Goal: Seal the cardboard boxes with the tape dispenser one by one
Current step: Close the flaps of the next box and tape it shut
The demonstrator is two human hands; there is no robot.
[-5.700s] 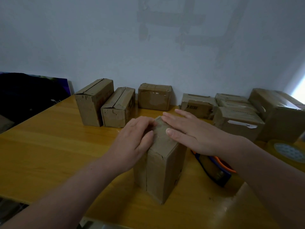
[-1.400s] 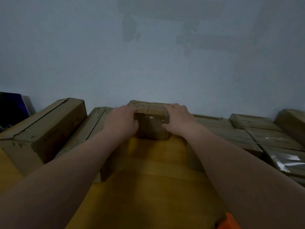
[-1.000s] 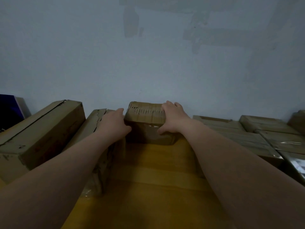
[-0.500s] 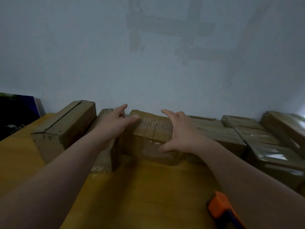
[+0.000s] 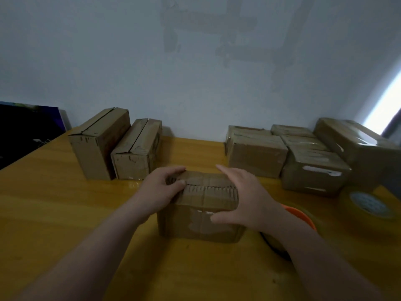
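A small cardboard box [image 5: 204, 198] with a torn, corrugated top edge stands on the yellow wooden table [image 5: 54, 205] in front of me. My left hand [image 5: 160, 192] grips its left end, thumb on top. My right hand [image 5: 245, 198] clasps its right end, thumb on the front face. The orange tape dispenser [image 5: 299, 216] lies just behind my right wrist, mostly hidden by it.
Two unsealed boxes [image 5: 117, 144] stand at the back left. Several taped boxes [image 5: 303, 155] are stacked at the back right against the wall. A tape roll [image 5: 366, 205] lies at the right edge. A dark panel [image 5: 26, 129] leans at the far left.
Both hands have pulled the small box from the back row near the wall toward me, to the middle of the table. The view has tilted down, showing the dispenser and tape roll.
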